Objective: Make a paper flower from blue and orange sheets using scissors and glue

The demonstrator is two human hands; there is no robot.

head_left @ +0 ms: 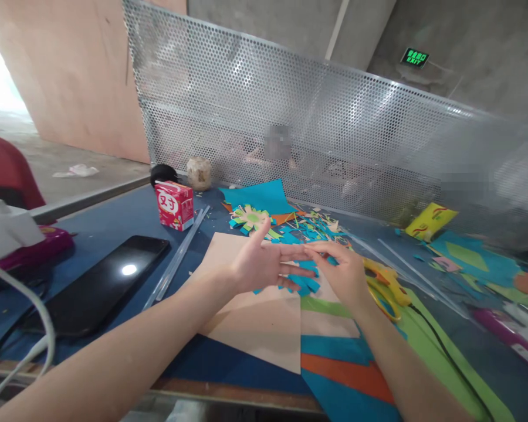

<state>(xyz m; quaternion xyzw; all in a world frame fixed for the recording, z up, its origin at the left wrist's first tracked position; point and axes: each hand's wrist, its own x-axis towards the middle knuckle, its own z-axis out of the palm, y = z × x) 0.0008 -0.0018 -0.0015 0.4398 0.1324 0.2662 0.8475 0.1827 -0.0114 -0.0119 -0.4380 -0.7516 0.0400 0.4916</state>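
My left hand (264, 264) hovers palm up over the table with its fingers stretched out and apart. My right hand (343, 269) meets its fingertips, thumb and forefinger pinched together on something too small to make out. Just beneath both hands lies a blue fringed paper piece (305, 283). A finished paper flower (251, 219) in beige, green and blue lies farther back. Yellow-handled scissors (389, 284) rest on the table right of my right hand. Beige (255, 319), blue, orange and green paper sheets lie under my forearms.
A black phone (101, 281) lies at the left beside clear glue sticks (178, 258). A red carton (173, 204), a teal sheet (259, 196) and paper scraps sit further back. A perforated metal screen (334, 135) closes the far side. Cables and a pink object (22, 249) crowd the left edge.
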